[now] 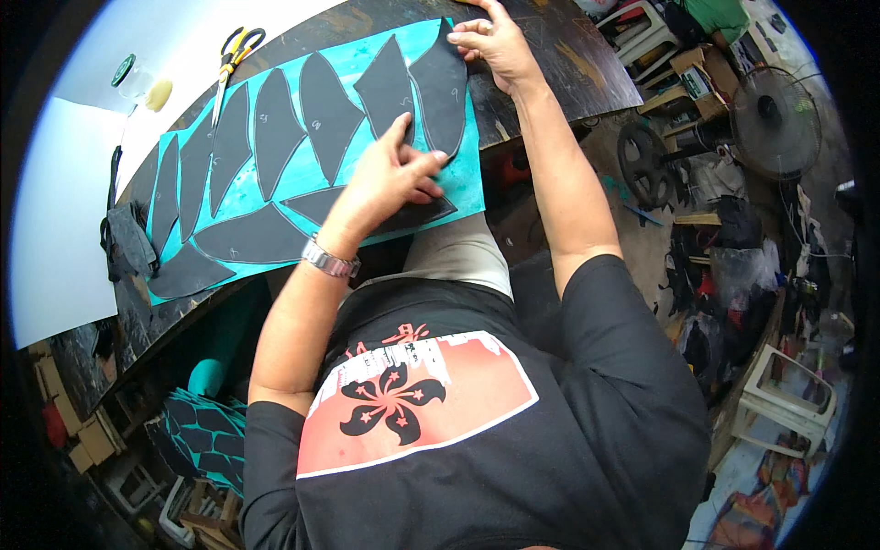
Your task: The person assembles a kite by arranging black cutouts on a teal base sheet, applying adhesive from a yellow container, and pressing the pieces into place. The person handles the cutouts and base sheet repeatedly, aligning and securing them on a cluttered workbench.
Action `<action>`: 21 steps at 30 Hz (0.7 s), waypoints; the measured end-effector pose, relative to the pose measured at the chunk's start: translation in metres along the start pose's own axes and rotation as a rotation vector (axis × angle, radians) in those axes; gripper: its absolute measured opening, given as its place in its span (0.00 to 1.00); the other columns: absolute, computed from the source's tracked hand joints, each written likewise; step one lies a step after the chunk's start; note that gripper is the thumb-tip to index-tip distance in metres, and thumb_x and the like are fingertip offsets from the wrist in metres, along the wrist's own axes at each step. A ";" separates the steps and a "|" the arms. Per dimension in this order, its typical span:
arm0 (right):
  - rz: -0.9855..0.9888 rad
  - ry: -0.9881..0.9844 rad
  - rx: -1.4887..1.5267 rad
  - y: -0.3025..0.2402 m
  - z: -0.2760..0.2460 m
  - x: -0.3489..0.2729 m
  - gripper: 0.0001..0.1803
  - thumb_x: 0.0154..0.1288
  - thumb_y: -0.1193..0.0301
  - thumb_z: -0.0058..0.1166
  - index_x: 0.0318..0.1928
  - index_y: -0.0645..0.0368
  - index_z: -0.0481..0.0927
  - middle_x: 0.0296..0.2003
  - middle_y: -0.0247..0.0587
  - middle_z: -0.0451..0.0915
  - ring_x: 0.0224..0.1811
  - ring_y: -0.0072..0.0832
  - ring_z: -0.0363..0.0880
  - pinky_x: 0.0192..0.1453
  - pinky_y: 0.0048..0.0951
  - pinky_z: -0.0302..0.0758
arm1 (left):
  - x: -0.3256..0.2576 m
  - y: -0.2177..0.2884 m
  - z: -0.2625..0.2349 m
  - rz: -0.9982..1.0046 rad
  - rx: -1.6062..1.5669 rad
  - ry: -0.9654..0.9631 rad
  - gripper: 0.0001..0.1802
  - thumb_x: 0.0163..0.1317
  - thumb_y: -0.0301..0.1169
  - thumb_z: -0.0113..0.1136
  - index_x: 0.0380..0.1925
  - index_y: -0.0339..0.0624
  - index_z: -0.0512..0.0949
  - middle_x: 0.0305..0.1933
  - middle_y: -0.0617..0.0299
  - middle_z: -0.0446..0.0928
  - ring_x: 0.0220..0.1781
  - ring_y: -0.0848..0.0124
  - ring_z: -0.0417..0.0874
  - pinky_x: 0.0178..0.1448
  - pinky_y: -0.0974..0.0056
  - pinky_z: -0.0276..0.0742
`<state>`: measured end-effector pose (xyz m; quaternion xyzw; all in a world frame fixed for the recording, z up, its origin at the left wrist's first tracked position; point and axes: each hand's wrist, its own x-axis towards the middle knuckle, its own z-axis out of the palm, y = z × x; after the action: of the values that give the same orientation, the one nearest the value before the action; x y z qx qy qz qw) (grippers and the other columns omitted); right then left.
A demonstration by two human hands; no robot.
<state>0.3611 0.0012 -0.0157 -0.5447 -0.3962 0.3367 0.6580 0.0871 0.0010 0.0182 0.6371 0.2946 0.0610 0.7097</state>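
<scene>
A teal sheet (472,179) lies on the dark table, with several black cut pieces (273,137) laid over it, outlined in a pale line. My left hand (390,179), slightly blurred, is over the right part of the sheet. Its index finger stretches onto a black piece and its thumb sticks out; it holds nothing visible. My right hand (498,50) is at the sheet's upper right corner, fingers apart. Its fingertips touch the edge of the rightmost black piece (442,96). Scissors with yellow and black handles (240,48) lie with their blades across the sheet's upper left edge.
On the left, a clear jar with a green lid (123,71) stands near a white surface (64,211). Black scraps (133,243) lie by the sheet's left end. Below the table is another teal sheet with black pieces (197,435). A fan (775,119) and white stool (788,399) stand right.
</scene>
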 end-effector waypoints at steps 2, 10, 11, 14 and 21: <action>0.026 0.036 -0.219 0.007 -0.004 0.008 0.43 0.50 0.79 0.69 0.68 0.53 0.65 0.34 0.39 0.80 0.31 0.22 0.77 0.33 0.21 0.74 | 0.011 0.004 -0.018 0.101 0.139 0.051 0.32 0.67 0.35 0.63 0.68 0.35 0.67 0.35 0.58 0.82 0.31 0.73 0.86 0.32 0.70 0.80; -0.139 0.065 -0.697 0.011 0.010 0.017 0.35 0.50 0.83 0.65 0.62 0.57 0.74 0.35 0.40 0.81 0.36 0.28 0.80 0.43 0.26 0.78 | 0.111 -0.004 -0.080 0.665 1.228 0.334 0.23 0.76 0.43 0.47 0.69 0.57 0.69 0.77 0.55 0.61 0.77 0.53 0.61 0.77 0.46 0.57; -0.166 0.047 -0.676 0.007 0.012 0.013 0.34 0.52 0.83 0.64 0.62 0.56 0.74 0.36 0.39 0.81 0.37 0.26 0.80 0.44 0.26 0.78 | 0.117 -0.007 -0.081 0.557 1.394 0.286 0.25 0.77 0.45 0.43 0.71 0.59 0.66 0.78 0.57 0.58 0.80 0.54 0.55 0.79 0.42 0.49; -0.239 -0.059 -0.508 -0.006 0.019 -0.005 0.28 0.57 0.84 0.60 0.60 0.55 0.78 0.36 0.36 0.81 0.42 0.24 0.81 0.51 0.26 0.78 | 0.123 -0.016 -0.080 0.569 1.362 0.325 0.26 0.79 0.48 0.35 0.74 0.63 0.62 0.79 0.60 0.57 0.82 0.57 0.51 0.80 0.38 0.41; -0.495 0.020 -0.489 -0.014 0.032 -0.042 0.26 0.60 0.85 0.55 0.57 0.51 0.79 0.35 0.35 0.82 0.41 0.24 0.82 0.52 0.28 0.80 | 0.120 -0.015 -0.073 0.549 1.381 0.388 0.26 0.78 0.46 0.37 0.74 0.64 0.61 0.79 0.62 0.58 0.81 0.59 0.53 0.80 0.40 0.44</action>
<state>0.3137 -0.0233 -0.0056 -0.5769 -0.5787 0.0564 0.5736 0.1443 0.1170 -0.0381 0.9640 0.2161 0.1478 0.0455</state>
